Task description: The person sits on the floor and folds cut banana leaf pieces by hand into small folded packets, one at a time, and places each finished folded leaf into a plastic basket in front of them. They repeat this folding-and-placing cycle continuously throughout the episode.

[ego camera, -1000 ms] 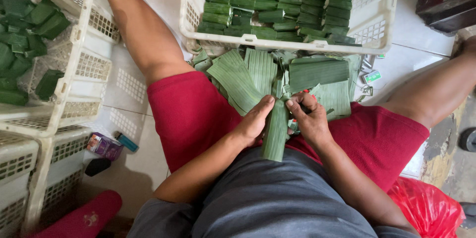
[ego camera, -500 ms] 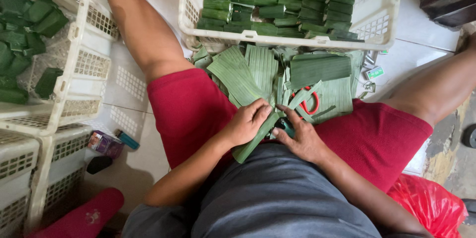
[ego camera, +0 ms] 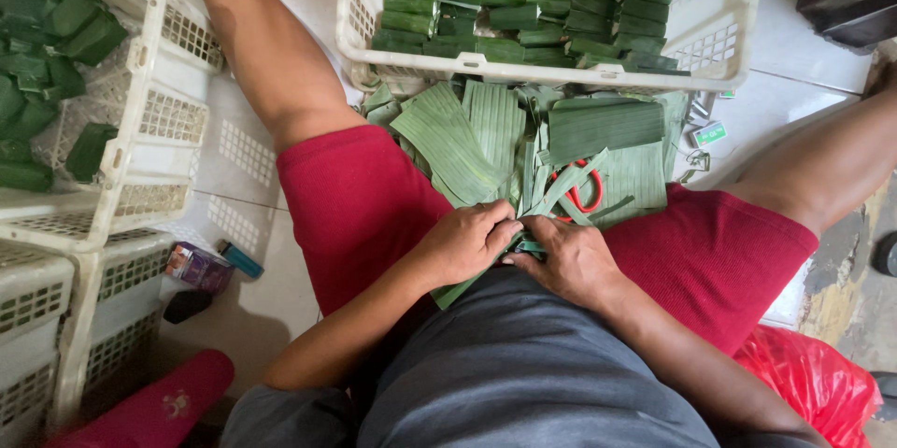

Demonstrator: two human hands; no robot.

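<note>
My left hand [ego camera: 464, 242] and my right hand [ego camera: 567, 259] meet over my lap, both closed on a green banana leaf strip [ego camera: 551, 194] that runs under my fingers and out toward the pile. Just beyond my hands lies a loose pile of cut banana leaves [ego camera: 486, 135] between my legs. Red-handled scissors [ego camera: 587, 188] rest partly buried in that pile. Beyond it a white plastic basket [ego camera: 360, 14] holds rows of folded green leaf packets [ego camera: 523, 0].
White lattice baskets [ego camera: 140, 121] stacked at the left hold more green packets. A small purple box [ego camera: 196, 266] and a teal lighter [ego camera: 241, 259] lie on the tiled floor by my left thigh. A red plastic bag [ego camera: 813, 387] sits at the lower right.
The leaf strip that stood upright between my hands has been laid down and drawn in toward my lap. Both hands have closed together over it, nearer my body.
</note>
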